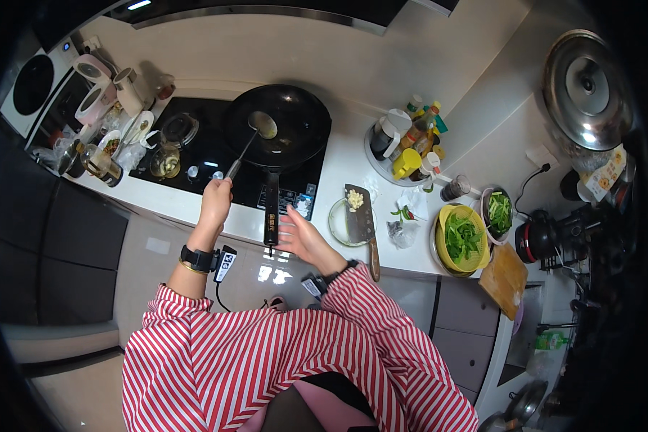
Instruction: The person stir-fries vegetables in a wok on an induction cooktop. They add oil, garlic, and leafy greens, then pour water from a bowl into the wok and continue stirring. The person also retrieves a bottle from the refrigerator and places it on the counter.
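Left of centre in the frame, my left hand (214, 205) is closed around the grip of a ladle (246, 153), its fingers wrapped firmly about the dark end. The ladle slants up and to the right, and its round bowl sits within the left part of a black wok (295, 119) at upper centre; whether metal meets metal there I cannot tell. A yellowish tint shows in the ladle's bowl. The wok rests on a black cooktop (210, 140), its long handle (271, 205) pointing straight down the frame. Just right of that handle, my right hand (302, 236) is spread open with the fingers reaching left, gripping nothing; I cannot tell whether the fingertips brush the handle.

Left of the wok, on the cooktop, I have a clear lidded pot (179, 129) and, below it, a glass vessel (165, 163) with pale contents. Right of centre, a cleaver (363, 223) lies across a pale plate (338, 219), with chopped whitish pieces (355, 200) on its blade and its wooden handle toward the bottom of the frame. Farther right come a few red and green peppers (407, 213), then a yellow colander (484, 253) of leafy greens (462, 236). Above the peppers, a round tray (387, 175) carries bottles and a yellow pitcher (406, 164). At the upper right of the frame hangs a large metal lid (569, 119).
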Tool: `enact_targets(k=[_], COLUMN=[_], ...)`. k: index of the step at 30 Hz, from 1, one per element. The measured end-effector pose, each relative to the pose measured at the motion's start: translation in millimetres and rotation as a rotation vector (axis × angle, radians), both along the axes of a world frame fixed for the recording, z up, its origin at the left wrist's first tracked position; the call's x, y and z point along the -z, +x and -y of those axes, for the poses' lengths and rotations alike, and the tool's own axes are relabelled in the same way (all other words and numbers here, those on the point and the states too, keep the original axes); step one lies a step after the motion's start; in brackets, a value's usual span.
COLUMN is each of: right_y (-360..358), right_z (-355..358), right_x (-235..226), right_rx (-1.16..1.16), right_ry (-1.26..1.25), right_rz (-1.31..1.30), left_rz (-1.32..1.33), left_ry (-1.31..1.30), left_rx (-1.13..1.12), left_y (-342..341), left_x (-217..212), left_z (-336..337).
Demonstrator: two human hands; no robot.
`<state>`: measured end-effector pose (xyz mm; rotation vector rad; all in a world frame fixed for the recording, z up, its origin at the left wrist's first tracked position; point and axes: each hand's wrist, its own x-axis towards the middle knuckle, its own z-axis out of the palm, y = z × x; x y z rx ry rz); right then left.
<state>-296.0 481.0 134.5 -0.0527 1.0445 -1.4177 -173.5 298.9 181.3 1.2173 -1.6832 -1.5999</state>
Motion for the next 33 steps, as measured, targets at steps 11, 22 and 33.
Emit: enact_targets(k=[11, 22, 33], right_y=[-9.0, -9.7, -58.2], right_z=[52.7, -2.1, -44.4], right_x=[-39.8, -45.9, -21.2], right_rx=[0.018, -0.073, -0.068], right_ry=[0.029, 0.124, -0.077], right_rz=[-0.487, -0.746, -0.547], left_rz=[0.085, -0.025, -0.124], left_ry=[-0.336, -0.134, -0.066], left_rx=[-0.072, -0.019, 0.008], left_y=[40.2, 51.9, 35.6], left_x=[-42.1, -59.5, -71.0], left_z=[-3.3, -24.4, -43.9])
